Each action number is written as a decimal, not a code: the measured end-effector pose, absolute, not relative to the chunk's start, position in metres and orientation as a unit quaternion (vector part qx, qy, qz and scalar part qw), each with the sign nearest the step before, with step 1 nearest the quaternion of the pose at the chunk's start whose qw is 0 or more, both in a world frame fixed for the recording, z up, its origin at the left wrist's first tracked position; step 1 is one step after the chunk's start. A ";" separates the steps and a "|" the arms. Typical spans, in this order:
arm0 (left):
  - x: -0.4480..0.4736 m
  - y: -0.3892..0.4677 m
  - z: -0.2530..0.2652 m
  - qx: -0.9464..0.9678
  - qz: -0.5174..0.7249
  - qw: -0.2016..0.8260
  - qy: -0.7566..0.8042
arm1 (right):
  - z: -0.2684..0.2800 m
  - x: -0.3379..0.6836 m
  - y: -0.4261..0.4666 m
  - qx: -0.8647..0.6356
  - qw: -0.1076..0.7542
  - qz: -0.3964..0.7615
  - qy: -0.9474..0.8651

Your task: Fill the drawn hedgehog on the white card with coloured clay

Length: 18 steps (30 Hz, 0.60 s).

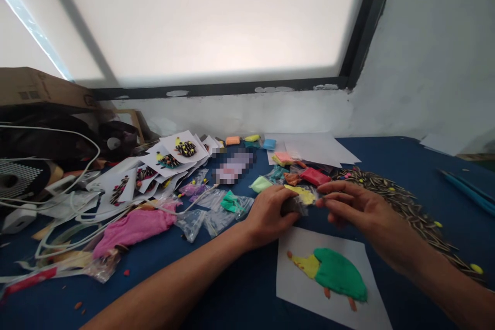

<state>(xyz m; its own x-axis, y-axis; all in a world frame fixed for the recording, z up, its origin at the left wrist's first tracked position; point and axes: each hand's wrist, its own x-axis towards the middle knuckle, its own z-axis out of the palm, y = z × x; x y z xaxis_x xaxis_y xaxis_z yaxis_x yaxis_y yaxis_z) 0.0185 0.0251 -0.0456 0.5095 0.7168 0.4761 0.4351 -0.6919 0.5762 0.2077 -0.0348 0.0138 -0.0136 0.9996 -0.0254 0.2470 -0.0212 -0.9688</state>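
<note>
My left hand (273, 212) rests above the top edge of a white paper sheet (296, 289), its fingers curled round a small clear plastic bag (303, 209) with something dark inside. Just to the right, my right hand (350, 203) is half closed, thumb and fingertips together near the bag; what they pinch, if anything, is too small to make out. On the sheet is a flat clay hedgehog (340, 273) with a green body, yellow head, brown nose and brown legs. Yellow clay (303, 194) in plastic lies just behind my hands.
Striped sunflower seeds (413, 211) spread along the right, beside a blue pen-like object (467, 191). Clay packets, including a red one (315, 176), lie behind my hands. Finished seed hedgehogs on cards (181, 152), pink clay (135, 228) and white cables (77, 216) crowd the left.
</note>
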 end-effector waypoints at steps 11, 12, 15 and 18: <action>0.019 0.024 -0.044 0.846 0.352 0.195 0.350 | 0.013 0.213 -0.039 -0.547 0.367 0.461 -0.594; 0.019 0.024 -0.044 0.846 0.353 0.194 0.350 | 0.011 0.213 -0.040 -0.544 0.371 0.465 -0.591; 0.019 0.025 -0.045 0.845 0.355 0.194 0.350 | 0.007 0.211 -0.041 -0.537 0.376 0.475 -0.587; 0.018 0.026 -0.046 0.845 0.356 0.195 0.349 | 0.005 0.211 -0.043 -0.530 0.369 0.482 -0.592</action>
<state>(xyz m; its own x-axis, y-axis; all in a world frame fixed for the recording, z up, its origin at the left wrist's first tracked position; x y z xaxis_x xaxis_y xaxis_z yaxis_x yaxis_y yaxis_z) 0.0185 0.0257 -0.0457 0.5026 0.7284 0.4656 0.4512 -0.6804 0.5775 0.2107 -0.0427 0.0051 -0.1656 0.9834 -0.0744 0.2709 -0.0272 -0.9622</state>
